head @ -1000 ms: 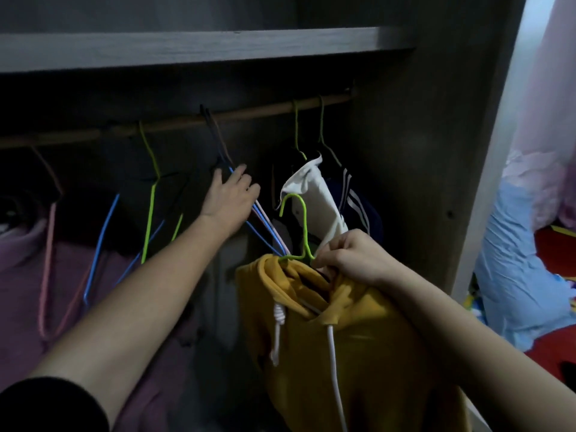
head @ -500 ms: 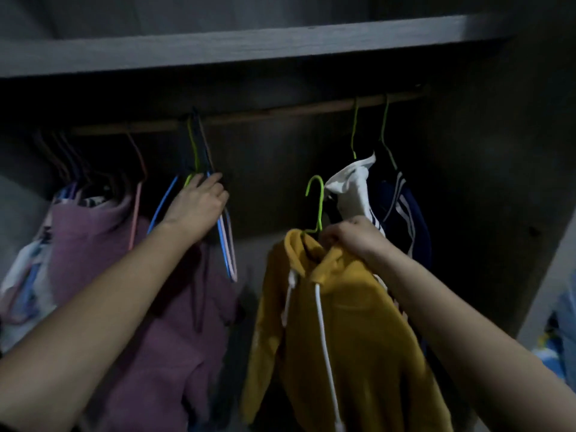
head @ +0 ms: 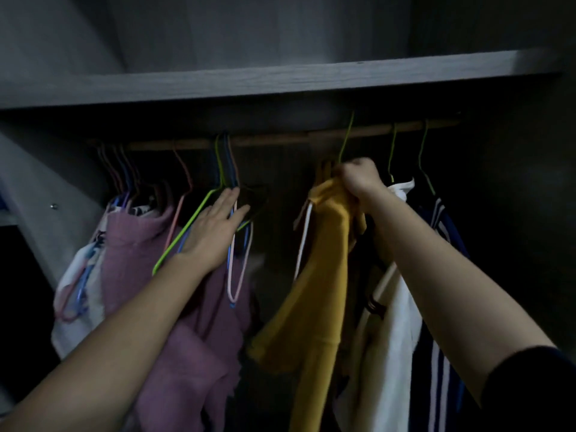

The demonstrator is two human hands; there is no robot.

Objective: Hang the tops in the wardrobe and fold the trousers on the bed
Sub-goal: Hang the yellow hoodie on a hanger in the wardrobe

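Note:
A mustard-yellow hoodie (head: 318, 291) with white drawstrings hangs from a green wire hanger (head: 346, 141) whose hook reaches the wooden rail (head: 280, 139). My right hand (head: 358, 179) is shut on the hoodie's collar at the hanger's neck, just below the rail. My left hand (head: 215, 226) lies flat with fingers spread against a bunch of empty green, blue and pink hangers (head: 230, 194), holding them to the left. Between the two hands the rail is bare.
A grey shelf (head: 280, 77) runs just above the rail. A purple top (head: 193, 307) and patterned clothes hang at the left; a white garment (head: 396, 307) and a navy striped jacket (head: 442, 322) hang at the right. The wardrobe side wall (head: 514, 213) closes the right.
My right hand has lifted the yellow hoodie up to the rail, and the green hook now reaches it. My left hand stays on the empty hangers, pushed left. The view has tilted upward.

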